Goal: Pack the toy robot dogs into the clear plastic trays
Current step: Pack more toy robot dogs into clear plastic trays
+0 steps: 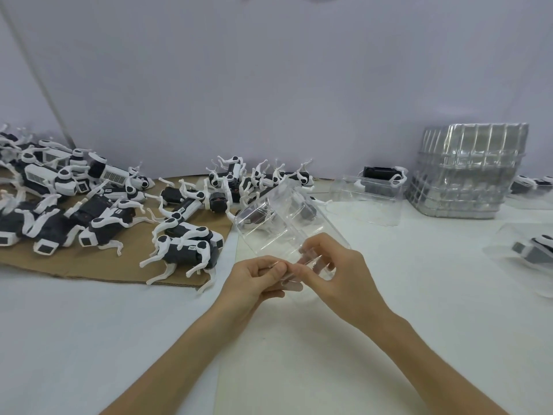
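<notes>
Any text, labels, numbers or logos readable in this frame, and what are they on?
Nothing reads legibly.
Small sticker on the nearest toy robot dog: too blurred to read.
Striped panel on a dog in the pile: barcode-like, no characters legible.
Clear tray and stack of trays: no print visible.

glossy clear plastic tray (pixel 278 223), matt cardboard (pixel 89 262)
</notes>
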